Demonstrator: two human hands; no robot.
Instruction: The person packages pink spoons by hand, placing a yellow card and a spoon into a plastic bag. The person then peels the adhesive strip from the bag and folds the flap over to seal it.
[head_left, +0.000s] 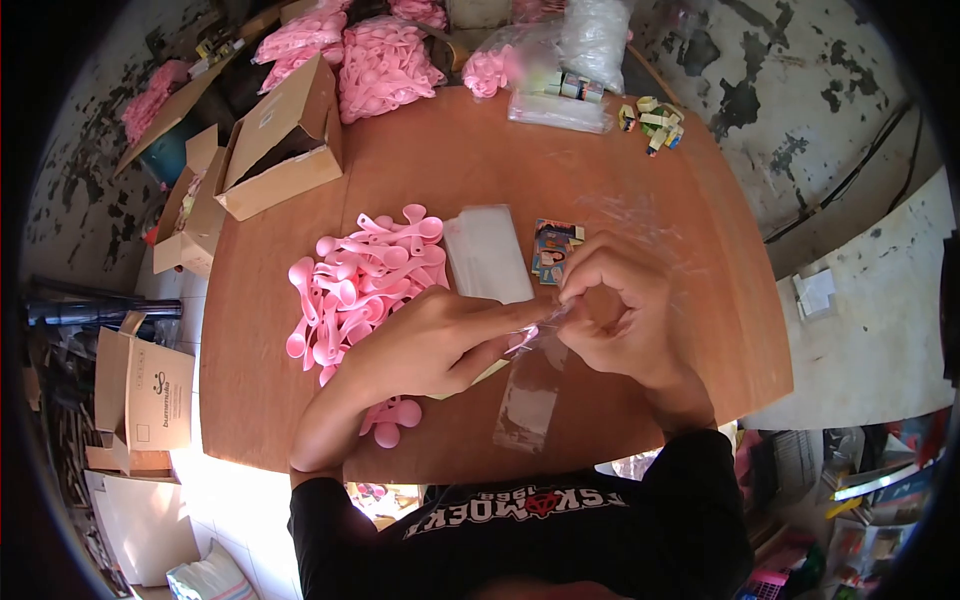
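Both hands meet over the front middle of the table. My right hand (625, 305) pinches crumpled clear plastic (557, 315) between thumb and forefinger, its other fingers curled into a ring. My left hand (435, 340) reaches in from the left with its forefinger stretched to the same plastic and its thumb pressed beneath. A bit of pink shows at the left fingertips. Below the hands, a long clear plastic bag (527, 405) reaches toward the table's front edge. Pink measuring spoons (375, 275) lie heaped beside my left hand, with a few more (390, 420) under that forearm.
Behind my hands lie a stack of clear bags (490, 245) and printed cards (550, 255). Bags of pink spoons (385, 70), plastic packs (560, 113) and small labelled pieces (655, 125) sit at the far edge. An open cardboard box (280, 150) stands at the back left.
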